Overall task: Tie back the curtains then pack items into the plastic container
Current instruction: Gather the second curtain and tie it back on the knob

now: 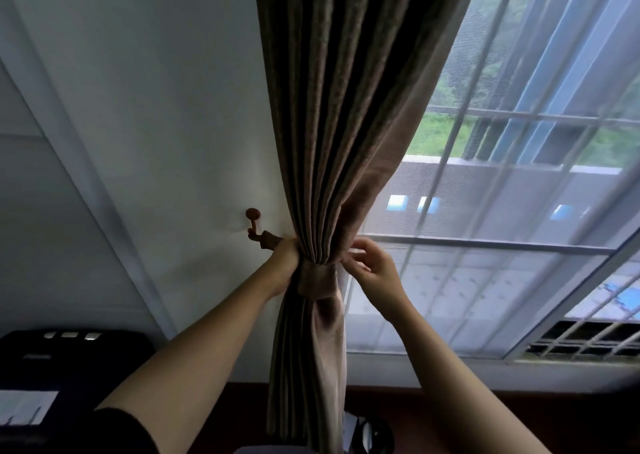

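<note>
A brown pleated curtain [332, 124] hangs down the middle of the view, gathered at waist height by a matching fabric tieback [317, 282]. My left hand [282, 266] grips the tieback's end on the curtain's left side, close to a reddish-brown wall hook [252, 223]. On the right side my right hand [372, 266] pinches the curtain's edge at the tieback, fingers curled. The plastic container is out of sight.
A white wall [156, 124] lies left of the curtain. A barred window with a mesh screen [519, 194] fills the right. A black device [69, 356] sits at lower left. A dark wooden ledge [519, 415] runs below the window.
</note>
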